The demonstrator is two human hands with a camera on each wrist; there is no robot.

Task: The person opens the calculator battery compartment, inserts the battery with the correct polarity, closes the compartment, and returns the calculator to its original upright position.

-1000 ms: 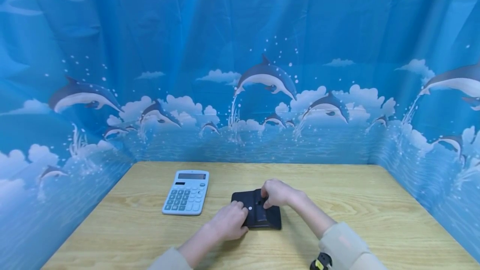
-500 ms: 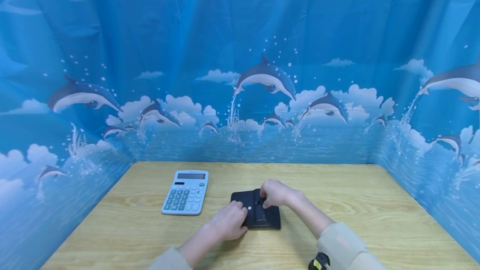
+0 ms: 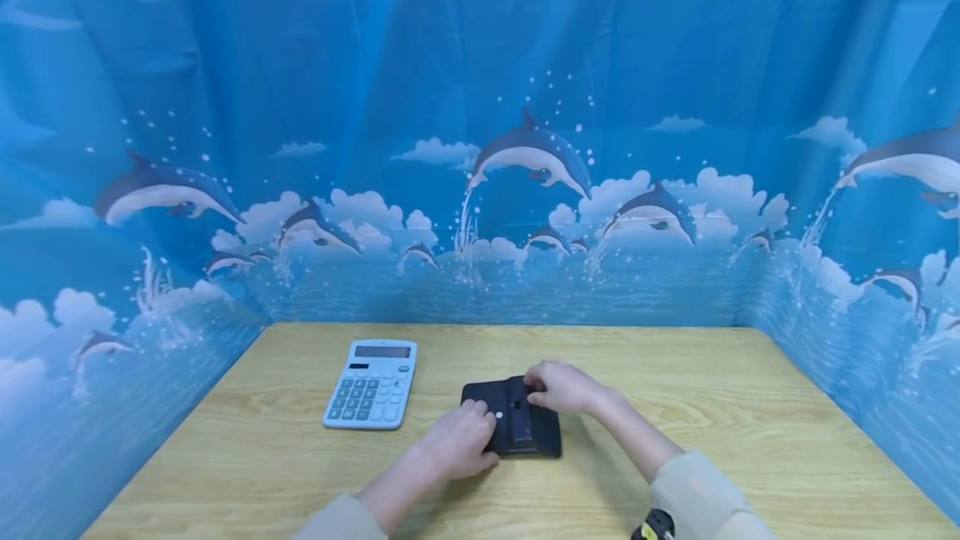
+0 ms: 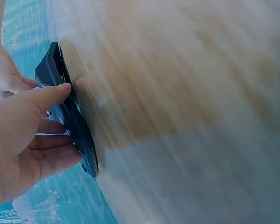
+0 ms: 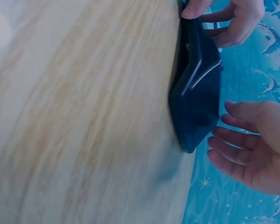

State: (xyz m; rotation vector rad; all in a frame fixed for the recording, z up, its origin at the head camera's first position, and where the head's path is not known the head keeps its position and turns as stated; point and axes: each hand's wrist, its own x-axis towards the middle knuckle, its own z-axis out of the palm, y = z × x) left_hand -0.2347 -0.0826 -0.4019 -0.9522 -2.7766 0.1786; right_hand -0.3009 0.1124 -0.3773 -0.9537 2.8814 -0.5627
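A black wallet (image 3: pixel 542 433) lies unfolded on the table, with a white round snap on its left part and a raised strip down its middle. My left hand (image 3: pixel 457 442) grips its near left side, the thumb at the near edge and the fingers over the top. In the left wrist view, that hand (image 4: pixel 23 135) has thumb and fingertips against the dark wallet (image 4: pixel 77 123). My right hand (image 3: pixel 562 388) is at the far right part, fingers loosely bent. Nothing sits between its fingers in the right wrist view, where the hand (image 5: pixel 256 144) is beside the wallet (image 5: pixel 198 102).
A pale blue calculator (image 3: pixel 372 386) lies left of the wallet on the wood-grain table (image 3: pixel 675 382). A blue dolphin-print curtain (image 3: pixel 480 290) surrounds the table's back and sides. A black device with a yellow mark (image 3: pixel 654 526) is at the right sleeve.
My right hand has shifted slightly right and its fingers have come away from the wallet's middle strip. The left hand keeps its grip, and the wallet stays in place.
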